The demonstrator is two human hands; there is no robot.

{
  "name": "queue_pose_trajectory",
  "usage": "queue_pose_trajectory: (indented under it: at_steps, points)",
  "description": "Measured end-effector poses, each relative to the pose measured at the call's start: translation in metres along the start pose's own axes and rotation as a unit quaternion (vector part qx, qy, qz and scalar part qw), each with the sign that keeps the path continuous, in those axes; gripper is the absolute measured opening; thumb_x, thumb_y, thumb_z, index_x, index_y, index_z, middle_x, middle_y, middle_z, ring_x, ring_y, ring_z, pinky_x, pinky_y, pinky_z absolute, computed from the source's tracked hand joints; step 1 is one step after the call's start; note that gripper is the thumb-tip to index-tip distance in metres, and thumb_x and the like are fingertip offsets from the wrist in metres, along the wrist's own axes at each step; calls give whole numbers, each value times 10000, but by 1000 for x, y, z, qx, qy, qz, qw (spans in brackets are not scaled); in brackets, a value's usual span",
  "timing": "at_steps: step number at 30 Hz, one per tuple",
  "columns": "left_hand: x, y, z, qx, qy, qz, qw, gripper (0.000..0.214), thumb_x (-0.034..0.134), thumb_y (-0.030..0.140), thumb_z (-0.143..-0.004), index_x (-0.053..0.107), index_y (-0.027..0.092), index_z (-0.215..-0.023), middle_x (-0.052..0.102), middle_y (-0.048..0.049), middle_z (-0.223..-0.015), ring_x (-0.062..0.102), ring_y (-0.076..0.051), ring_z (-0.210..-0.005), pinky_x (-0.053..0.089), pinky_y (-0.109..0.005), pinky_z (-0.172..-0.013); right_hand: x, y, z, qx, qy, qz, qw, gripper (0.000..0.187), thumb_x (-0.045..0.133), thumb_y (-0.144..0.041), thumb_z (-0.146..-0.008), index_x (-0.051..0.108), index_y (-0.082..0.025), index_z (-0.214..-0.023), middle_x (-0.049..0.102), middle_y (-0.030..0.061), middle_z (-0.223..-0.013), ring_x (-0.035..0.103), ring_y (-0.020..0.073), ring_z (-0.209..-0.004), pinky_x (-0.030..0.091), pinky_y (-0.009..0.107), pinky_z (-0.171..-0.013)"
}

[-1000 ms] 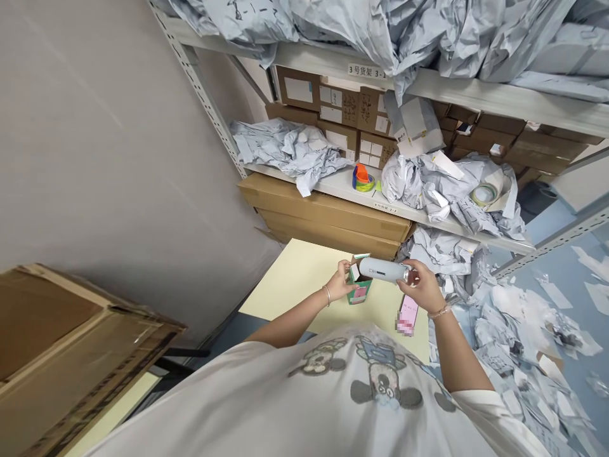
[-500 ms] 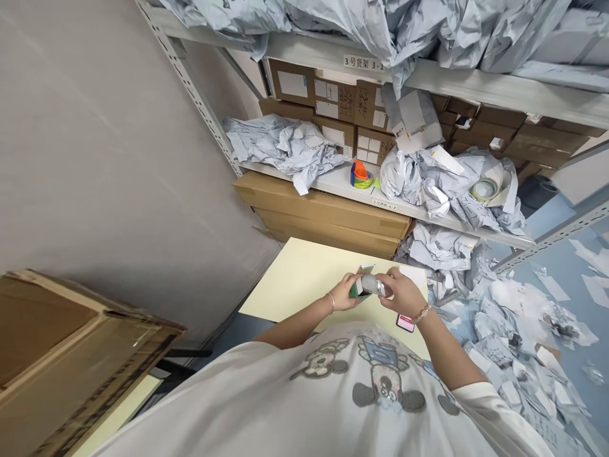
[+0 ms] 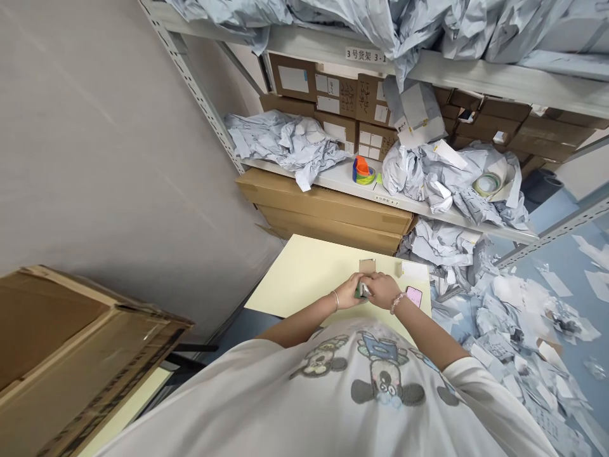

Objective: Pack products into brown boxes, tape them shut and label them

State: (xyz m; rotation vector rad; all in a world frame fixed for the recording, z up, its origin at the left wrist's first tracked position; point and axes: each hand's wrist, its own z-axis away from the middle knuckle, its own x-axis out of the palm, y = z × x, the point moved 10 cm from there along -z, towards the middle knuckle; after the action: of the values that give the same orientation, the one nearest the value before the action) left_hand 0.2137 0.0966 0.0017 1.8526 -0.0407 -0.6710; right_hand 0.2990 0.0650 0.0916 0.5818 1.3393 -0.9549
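Left hand [image 3: 353,292] clamps small box [image 3: 358,294], silvery item [image 3: 365,289] looks mostly in, right hand [image 3: 382,290] over it, grip unclear, flap [image 3: 367,266] toward table's [image 3: 304,279] far edge left unclosed.

bright, diffuse | soft shadow low on wall [image 3: 104,152] | edges stretched

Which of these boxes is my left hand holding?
The small green box with its flap raised, over the yellow tabletop. Your left hand grips it, your right hand is at its opening; neither touches the larger brown cartons.
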Motion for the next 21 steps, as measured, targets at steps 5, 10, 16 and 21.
queue_pose_trajectory:
  at_steps: [5,10,16,21]
  points:
    - [-8,-2,2,-22,8,-2,1000,625,861,205,-588,573,192,-1143,619,-116,-1172,609,-310,-1133,522,-452,-978,18,7,-16,2,11,-26,1000,591,682,-287,-838,547,-261,-1414,623,110,-1352,611,304,-1147,468,393,-944]
    - [-5,-12,8,-87,7,20,996,561,834,233,-614,469,220,-1040,574,-1,-936,573,-164,-791,495,-290,-661,29,19,-20,29,-5,-54,998,502,671,-391,-896,573,-223,-1358,632,124,-1264,653,271,-1076,479,348,-909]
    - [2,-15,8,-96,6,46,994,572,822,209,-599,428,238,-1012,543,14,-950,524,-137,-793,457,-234,-612,37,20,-20,58,-7,-42,997,552,666,-388,-918,520,-238,-1429,596,141,-1340,654,279,-1078,499,354,-885]
    - [-7,-21,11,-88,17,41,995,581,803,179,-596,492,229,-1084,595,-18,-1025,583,-185,-908,527,-335,-792,45,18,-22,19,56,-82,995,463,638,-321,-927,576,-228,-1377,570,138,-1379,591,289,-1174,493,392,-978]
